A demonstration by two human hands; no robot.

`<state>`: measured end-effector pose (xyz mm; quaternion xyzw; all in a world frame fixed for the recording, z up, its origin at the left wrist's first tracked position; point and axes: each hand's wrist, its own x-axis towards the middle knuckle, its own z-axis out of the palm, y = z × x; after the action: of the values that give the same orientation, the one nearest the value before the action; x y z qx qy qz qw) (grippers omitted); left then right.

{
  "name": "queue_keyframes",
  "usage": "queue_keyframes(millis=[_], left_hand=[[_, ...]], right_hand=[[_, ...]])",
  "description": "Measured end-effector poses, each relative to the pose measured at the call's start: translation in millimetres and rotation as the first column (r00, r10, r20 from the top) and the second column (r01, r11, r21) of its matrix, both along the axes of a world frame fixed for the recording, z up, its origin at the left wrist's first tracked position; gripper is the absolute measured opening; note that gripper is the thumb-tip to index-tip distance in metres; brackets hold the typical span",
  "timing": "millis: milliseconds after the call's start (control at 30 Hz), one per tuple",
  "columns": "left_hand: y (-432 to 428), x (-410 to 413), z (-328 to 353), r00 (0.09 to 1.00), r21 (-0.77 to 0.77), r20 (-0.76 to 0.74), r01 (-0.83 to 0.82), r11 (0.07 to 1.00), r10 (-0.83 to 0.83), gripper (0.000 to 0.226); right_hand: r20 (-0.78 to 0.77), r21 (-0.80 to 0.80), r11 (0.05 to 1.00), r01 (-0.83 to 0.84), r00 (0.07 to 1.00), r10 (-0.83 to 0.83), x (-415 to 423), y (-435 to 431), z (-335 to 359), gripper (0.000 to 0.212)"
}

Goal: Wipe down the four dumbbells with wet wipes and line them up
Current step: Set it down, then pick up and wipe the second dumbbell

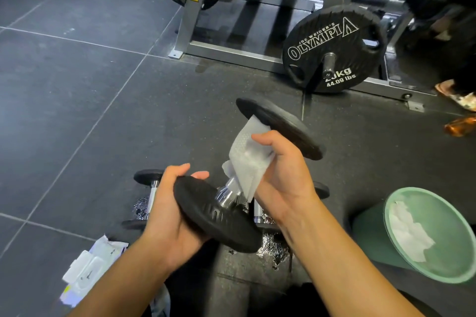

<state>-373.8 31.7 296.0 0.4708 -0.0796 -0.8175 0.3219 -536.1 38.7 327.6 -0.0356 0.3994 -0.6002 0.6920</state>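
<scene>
I count three dumbbells. The held dumbbell [219, 219], with black round plates and a knurled chrome handle, is lifted off the floor and tilted, its far plate higher. My left hand [167, 208] cups the near plate, fingers curled over its rim. My right hand [280, 177] grips one white textured wet wipe [247, 159] against the handle between the plates. The left floor dumbbell [152, 195] and the right floor dumbbell [257, 211] lie on the dark rubber floor just beyond my hands, beside a wet patch [273, 247]. One pale green round bin [368, 239] to my right holds crumpled white used wipes [409, 231]. One white wipe pack [87, 267] lies to my left.
</scene>
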Motion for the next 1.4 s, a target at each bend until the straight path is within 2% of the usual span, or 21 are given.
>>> queue_keyframes(millis=[67,100,167,200,233,267,333,400,433,467,533,600,700,867,967,1067,1167,1200,1267,1333,1400], left_hand=[[4.2,-0.4,1.4,0.997,-0.196,0.069,-0.016,0.98,0.03,0.036],[9.4,-0.6,-0.3,0.984,-0.393,0.163,0.0,0.92,0.069,0.039],[20.6,0.2,-1.6,0.937,-0.77,0.286,0.1,0.63,0.201,0.033],[23.7,2.6,-4.8,0.931,-0.874,0.239,0.081,0.479,0.277,0.026],[24.8,5.3,-1.1,0.938,-0.906,0.125,-0.024,0.422,0.322,0.026],[21.3,7.7,3.8,0.931,-0.882,0.02,-0.155,0.445,0.364,0.025],[6.9,12.4,7.0,0.9,-0.672,0.0,-0.323,0.666,0.437,0.017],[-3.4,14.9,7.5,0.959,-0.337,0.201,-0.125,0.933,0.201,0.044],[-4.7,12.2,11.5,0.984,-0.176,0.179,0.048,0.983,-0.016,0.057],[-3.4,8.2,16.1,0.981,-0.059,0.105,0.172,0.983,-0.165,0.07],[-0.5,2.2,21.2,0.972,0.023,0.016,0.233,0.972,-0.233,0.07],[1.1,-1.0,22.8,0.978,-0.004,-0.016,0.208,0.978,-0.208,0.049],[1.6,3.5,12.6,0.977,-0.085,-0.043,0.203,0.976,-0.207,0.02],[1.2,6.4,5.4,0.973,-0.162,0.034,0.231,0.959,-0.229,0.054],[0.7,5.3,7.3,0.965,-0.134,0.036,0.262,0.956,-0.259,0.053],[8.5,3.5,14.9,0.928,-0.031,-0.033,0.371,0.928,-0.372,0.018],[19.3,2.6,10.3,0.915,0.022,-0.084,0.399,0.917,-0.396,0.02],[21.1,2.7,8.0,0.922,0.012,-0.101,0.378,0.926,-0.375,0.028],[19.2,2.5,3.9,0.949,-0.053,-0.1,0.295,0.954,-0.299,0.042],[16.2,-3.4,5.7,0.972,-0.169,-0.087,0.203,0.964,-0.22,0.058],[16.0,-11.0,7.4,0.993,-0.3,-0.009,0.108,0.948,-0.116,0.078]], right_hand=[[0.007,0.018,0.999,0.044,0.999,-0.044,-0.8,-1.9,0.0,0.011],[0.016,0.019,0.996,0.084,0.996,-0.085,-2.3,-3.1,-0.9,0.009],[0.049,0.024,0.986,0.164,0.985,-0.165,-4.6,-5.6,-2.4,0.009],[0.065,0.028,0.983,0.183,0.981,-0.185,-5.7,-6.2,-2.3,0.012],[0.068,0.037,0.982,0.186,0.98,-0.188,-7.1,-6.4,-2.6,0.016],[0.069,0.05,0.982,0.183,0.98,-0.186,-8.1,-6.4,-1.4,0.02],[0.072,0.072,0.979,0.191,0.978,-0.196,-9.7,-5.5,-3.1,0.028],[0.078,0.071,0.983,0.171,0.981,-0.176,-9.0,-4.8,-6.7,0.033],[0.075,0.058,0.987,0.152,0.985,-0.156,-8.1,-4.4,-6.5,0.033],[0.06,0.049,0.99,0.13,0.989,-0.133,-6.9,-3.9,-6.2,0.033],[-0.029,0.03,0.994,0.106,0.994,-0.105,-5.8,-4.3,-7.7,0.025],[-0.136,0.017,0.993,0.12,0.984,-0.117,-3.3,-4.7,-9.9,0.003],[-0.176,-0.005,0.982,0.188,0.967,-0.186,-1.5,-9.2,-14.7,0.023],[-0.19,-0.036,0.986,0.16,0.968,-0.164,-5.5,-7.8,-11.9,0.042],[-0.126,-0.219,0.974,-0.064,0.991,0.037,-18.1,-4.4,-7.2,0.032],[-0.049,-0.593,0.717,-0.365,0.906,0.42,-20.8,-4.7,-3.8,0.027],[-0.034,-0.698,0.586,-0.413,0.836,0.548,-17.9,0.7,-2.6,0.047],[-0.069,-0.7,0.579,-0.418,0.847,0.528,-20.9,-0.7,-0.9,0.045],[-0.13,-0.545,0.733,-0.407,0.905,0.405,-22.2,-4.7,7.2,0.036],[-0.185,-0.233,0.968,-0.099,0.981,0.056,-13.9,-9.0,7.7,0.026],[-0.298,-0.066,0.967,0.245,0.92,-0.254,-0.7,-14.6,-1.5,0.016]])
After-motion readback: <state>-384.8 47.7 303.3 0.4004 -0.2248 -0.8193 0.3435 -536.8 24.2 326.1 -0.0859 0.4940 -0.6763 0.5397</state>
